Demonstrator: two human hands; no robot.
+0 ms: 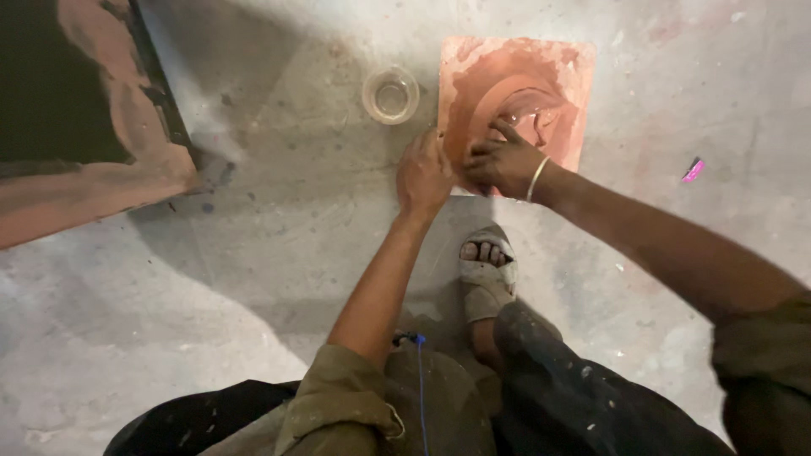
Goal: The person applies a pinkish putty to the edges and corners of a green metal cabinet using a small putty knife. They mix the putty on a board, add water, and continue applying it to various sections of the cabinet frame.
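Grey concrete floor [253, 253] is filling the head view, dusty and streaked with reddish clay stains. I am looking down at a square clay-coated slab [541, 76] lying flat on that floor near the top of the view. Its edges are running roughly parallel to the frame edges, with a slight clockwise tilt; being near square, it is showing no clear long axis. A curved ridge of wet clay [507, 93] is arcing across its face, opening toward the lower right.

My left hand [422, 173] is resting on the slab's lower-left edge, fingers curled loosely over it; I cannot tell whether it is gripping. My right hand [505, 160] is lying on the slab's near edge, fingers extended and pressing into the clay, clasping nothing. A pale bangle [536, 179] is sitting on the right wrist.

A clear round bowl [390, 95] is standing just beside the slab's left edge, not touching it. My sandalled foot [486, 274] is planted near the slab, below both hands.

Open floor is extending to the right and lower left. A dark box with clay-smeared rims [84, 110] is occupying the upper-left corner, well apart. A small pink scrap [693, 171] is lying at the right, well apart from the slab.
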